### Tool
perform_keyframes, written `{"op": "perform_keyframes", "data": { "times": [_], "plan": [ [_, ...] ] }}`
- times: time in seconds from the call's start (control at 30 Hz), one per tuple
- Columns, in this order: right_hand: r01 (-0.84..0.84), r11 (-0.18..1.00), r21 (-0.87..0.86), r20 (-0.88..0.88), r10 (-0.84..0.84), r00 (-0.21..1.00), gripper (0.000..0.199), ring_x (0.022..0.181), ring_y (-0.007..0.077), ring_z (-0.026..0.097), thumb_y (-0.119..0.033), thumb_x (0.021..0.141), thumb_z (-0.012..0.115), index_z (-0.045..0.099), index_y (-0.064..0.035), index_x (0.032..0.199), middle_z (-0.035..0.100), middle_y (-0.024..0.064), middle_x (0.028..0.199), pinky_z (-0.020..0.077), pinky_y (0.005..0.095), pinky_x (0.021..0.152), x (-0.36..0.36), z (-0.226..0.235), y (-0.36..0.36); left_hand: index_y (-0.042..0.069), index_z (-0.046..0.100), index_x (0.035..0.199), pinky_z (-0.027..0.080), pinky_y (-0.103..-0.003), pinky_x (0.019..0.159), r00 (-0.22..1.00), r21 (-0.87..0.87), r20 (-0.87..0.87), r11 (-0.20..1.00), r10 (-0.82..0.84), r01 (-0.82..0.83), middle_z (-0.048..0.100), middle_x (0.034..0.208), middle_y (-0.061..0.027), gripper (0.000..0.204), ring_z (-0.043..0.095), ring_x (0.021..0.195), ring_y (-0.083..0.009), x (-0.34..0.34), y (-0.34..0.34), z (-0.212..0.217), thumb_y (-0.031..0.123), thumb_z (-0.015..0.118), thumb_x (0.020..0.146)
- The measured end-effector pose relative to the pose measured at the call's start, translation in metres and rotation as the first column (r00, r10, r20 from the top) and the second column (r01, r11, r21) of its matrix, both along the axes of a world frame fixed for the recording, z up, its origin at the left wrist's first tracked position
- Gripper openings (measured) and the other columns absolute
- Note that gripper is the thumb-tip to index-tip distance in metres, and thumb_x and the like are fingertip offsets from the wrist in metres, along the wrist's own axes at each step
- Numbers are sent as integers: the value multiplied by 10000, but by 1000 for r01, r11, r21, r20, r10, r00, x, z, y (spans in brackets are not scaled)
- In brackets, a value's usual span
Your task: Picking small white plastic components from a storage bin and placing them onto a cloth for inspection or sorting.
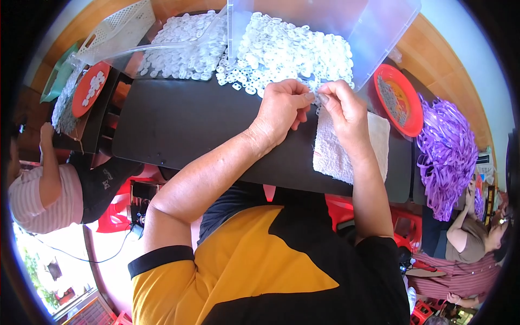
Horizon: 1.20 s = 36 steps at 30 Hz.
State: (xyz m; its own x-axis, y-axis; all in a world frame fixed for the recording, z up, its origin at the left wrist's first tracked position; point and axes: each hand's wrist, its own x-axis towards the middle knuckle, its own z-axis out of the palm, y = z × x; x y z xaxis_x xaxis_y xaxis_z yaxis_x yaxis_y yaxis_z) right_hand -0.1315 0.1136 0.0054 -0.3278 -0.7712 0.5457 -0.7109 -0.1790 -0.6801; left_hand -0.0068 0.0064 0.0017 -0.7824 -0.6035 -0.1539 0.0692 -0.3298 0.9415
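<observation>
Above the dark table (200, 124), my left hand (281, 108) and my right hand (346, 111) meet fingertip to fingertip. Each is closed in a pinch, thumb against index finger. What they pinch is too small and covered to make out. Just beyond them lies a heap of small white plastic pieces with holes (292, 49), spilling out of a clear plastic bin (379, 38). Under my right wrist a folded pale towel (333, 154) rests on the table.
A second heap of white pieces (184, 46) sits at far left. On the right stand a red bowl (415, 111) of small grey parts and a bundle of purple ribbons (444, 151). A red dish (80, 103) and a white basket (116, 27) are left. People sit on both sides.
</observation>
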Motion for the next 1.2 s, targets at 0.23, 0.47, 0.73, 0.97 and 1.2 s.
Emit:
{"op": "perform_keyframes", "data": {
  "times": [0.23,0.47,0.73,0.97,1.2],
  "plan": [
    [43,999,26,33,-44,998,30,678,113,556,-22,931,551,553,6,941,586,49,795,460,258,625,8,-9,-4,5,606,812,346,-208,384,998,-22,-6,998,56,-56,570,645,-30,83,498,483,-78,-4,6,-5,56,643,866],
    [37,997,65,325,-56,944,53,681,98,547,-52,920,578,598,-7,941,607,22,780,449,251,622,12,-6,-5,6,600,817,361,-216,385,997,-6,58,998,60,-60,555,617,-21,103,506,483,-78,-2,4,-2,81,641,875],
    [118,967,225,70,-137,988,114,686,111,582,-102,877,652,620,-1,920,649,59,784,465,263,649,3,39,-27,-31,612,816,467,-287,507,992,-80,90,994,85,-78,594,655,-63,127,545,528,-130,2,6,0,93,639,829],
    [378,808,453,-512,-111,852,163,897,346,638,-120,790,635,653,-85,949,679,138,958,483,439,769,-40,26,-74,0,631,865,393,-247,412,993,-151,112,988,38,-21,572,648,-32,153,524,517,-93,1,2,-3,148,644,827],
    [412,808,420,-601,-93,794,163,818,321,653,-127,787,656,663,-98,948,679,130,868,494,419,711,-54,9,-83,-14,624,869,368,-239,386,994,-43,54,995,97,-95,580,647,-40,125,517,497,-96,-3,1,-5,101,647,828]
  ]
}}
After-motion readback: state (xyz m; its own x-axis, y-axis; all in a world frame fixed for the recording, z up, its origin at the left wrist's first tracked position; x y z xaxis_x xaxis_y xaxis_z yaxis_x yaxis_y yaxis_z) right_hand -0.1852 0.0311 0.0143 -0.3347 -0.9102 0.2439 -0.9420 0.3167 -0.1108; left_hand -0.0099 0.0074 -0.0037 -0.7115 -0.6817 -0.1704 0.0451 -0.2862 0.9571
